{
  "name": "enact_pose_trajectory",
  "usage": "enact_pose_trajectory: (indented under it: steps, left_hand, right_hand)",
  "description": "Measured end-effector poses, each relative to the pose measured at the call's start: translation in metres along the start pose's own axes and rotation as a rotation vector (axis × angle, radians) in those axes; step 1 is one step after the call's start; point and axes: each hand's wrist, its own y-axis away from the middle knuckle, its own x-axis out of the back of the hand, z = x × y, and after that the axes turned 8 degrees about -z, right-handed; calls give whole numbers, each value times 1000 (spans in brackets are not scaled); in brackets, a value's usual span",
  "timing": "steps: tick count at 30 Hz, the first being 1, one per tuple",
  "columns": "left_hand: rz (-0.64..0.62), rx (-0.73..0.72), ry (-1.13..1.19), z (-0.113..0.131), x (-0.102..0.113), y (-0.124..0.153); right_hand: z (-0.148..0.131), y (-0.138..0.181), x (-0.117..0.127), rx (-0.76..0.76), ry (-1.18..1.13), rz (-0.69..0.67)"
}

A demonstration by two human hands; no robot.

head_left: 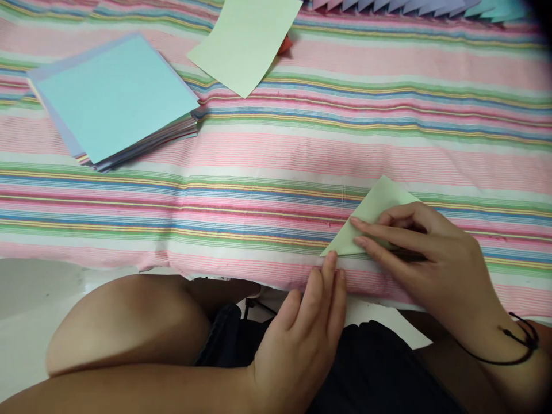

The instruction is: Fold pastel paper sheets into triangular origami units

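Note:
A light green sheet of paper (382, 198), folded into a triangle, lies near the front edge of the striped tablecloth. My right hand (435, 253) holds it down from the right. Its thumb and index finger reach across the paper to the left slanting edge, while the other fingers are bent over it and hide its right part. At the triangle's left corner, the index fingertip of my left hand (306, 322) touches the paper. The other left fingers lie alongside, partly bent, with nothing in them.
A stack of coloured square paper (116, 98), light blue on top, lies at the left. Another light green sheet (248, 46), slightly curved, rests at the top over a small red piece (285, 45). Folded purple and turquoise paper pieces (401, 6) line the top right.

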Motion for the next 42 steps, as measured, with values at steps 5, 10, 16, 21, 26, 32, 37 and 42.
enact_pose_trajectory:
  steps: [5, 10, 16, 21, 26, 32, 37, 42]
  left_hand:
    - [15, 7, 1, 0, 0, -2]
    - [5, 6, 4, 1, 3, -4]
    - [8, 6, -32, -1, 7, -5]
    - [-12, 28, -96, 0, 8, 0]
    - [20, 25, -108, -4, 12, 4]
    - [12, -23, 46, -26, 15, -9]
    - [-14, -61, 24, -34, 9, -18]
    - [19, -115, 51, -41, 11, -19]
  right_hand:
    - [1, 0, -1, 12, 7, 7]
    - [2, 2, 1, 17, 5, -1]
    - [3, 2, 0, 15, -16, 3]
    - [4, 1, -2, -2, -47, -11]
    - [6, 3, -3, 4, -67, -14]
    - [8, 3, -3, 6, -87, -19]
    - [10, 3, -5, 16, -76, -14]
    - [11, 3, -5, 26, -63, -9]
